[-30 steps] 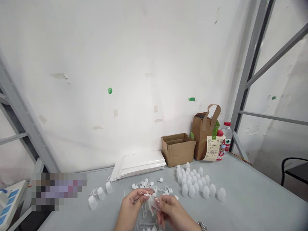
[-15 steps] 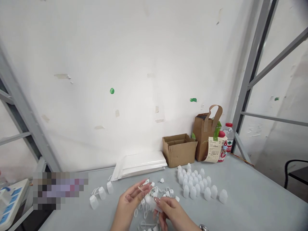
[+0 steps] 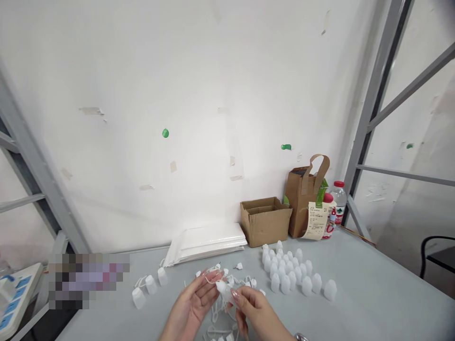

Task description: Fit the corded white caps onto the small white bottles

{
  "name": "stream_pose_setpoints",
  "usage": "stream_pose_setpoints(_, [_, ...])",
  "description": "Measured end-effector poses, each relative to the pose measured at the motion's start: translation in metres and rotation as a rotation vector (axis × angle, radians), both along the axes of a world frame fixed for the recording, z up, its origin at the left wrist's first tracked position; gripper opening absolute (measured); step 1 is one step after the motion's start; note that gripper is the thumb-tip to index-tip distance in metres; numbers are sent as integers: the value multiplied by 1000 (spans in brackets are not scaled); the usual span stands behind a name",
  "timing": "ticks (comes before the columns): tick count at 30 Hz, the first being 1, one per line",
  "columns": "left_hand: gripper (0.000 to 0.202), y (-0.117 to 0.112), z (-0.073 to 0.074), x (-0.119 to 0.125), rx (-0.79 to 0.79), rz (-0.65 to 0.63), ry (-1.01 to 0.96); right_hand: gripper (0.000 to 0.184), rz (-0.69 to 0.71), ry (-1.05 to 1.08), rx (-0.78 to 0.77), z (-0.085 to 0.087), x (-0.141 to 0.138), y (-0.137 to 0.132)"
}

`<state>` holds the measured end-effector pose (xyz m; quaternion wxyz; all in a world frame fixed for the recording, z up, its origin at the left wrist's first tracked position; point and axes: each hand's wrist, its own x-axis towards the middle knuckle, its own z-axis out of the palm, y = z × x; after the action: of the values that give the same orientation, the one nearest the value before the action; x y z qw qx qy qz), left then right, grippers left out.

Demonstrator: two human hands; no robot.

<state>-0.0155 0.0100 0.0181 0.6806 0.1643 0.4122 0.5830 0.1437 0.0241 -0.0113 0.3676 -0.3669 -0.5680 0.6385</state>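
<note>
Left hand (image 3: 192, 305): fingers spread, released, just beside the held bottle.
Right hand (image 3: 254, 312): fingers grasping a small white plastic bottle (image 3: 223, 290), raised between both hands.
White cords (image 3: 215, 315): tangled below both hands.
Standing bottles (image 3: 284, 277): grouped apart, rightward, away from the cords.

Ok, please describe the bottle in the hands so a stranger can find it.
On the grey table, find the white cords in front of the cardboard box. The left hand and right hand meet above them. The small white bottle between them is lifted, unlike its neighbours.
</note>
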Motion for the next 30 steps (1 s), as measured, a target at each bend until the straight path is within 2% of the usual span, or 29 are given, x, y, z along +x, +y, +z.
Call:
stream_pose_setpoints(3, [19, 0, -2, 1, 29, -40, -17, 61, -53, -36, 37, -2, 0, 0])
stream_pose_setpoints(9, [23, -3, -3, 1, 178, -173, 28, 58, -65, -75, 78, 3, 0, -3])
stream_pose_setpoints(12, [25, -3, -1, 1, 207, -172, 68, 58, -55, -95, 88, 4, 1, -4])
stream_pose_setpoints(20, [23, -3, -3, 2, 158, -126, 71, 53, -37, -121, 147, -3, 4, -4])
stream_pose_setpoints(30, [26, -4, 2, 4, 184, -120, 129, 53, -34, -124, 131, -5, 2, -5])
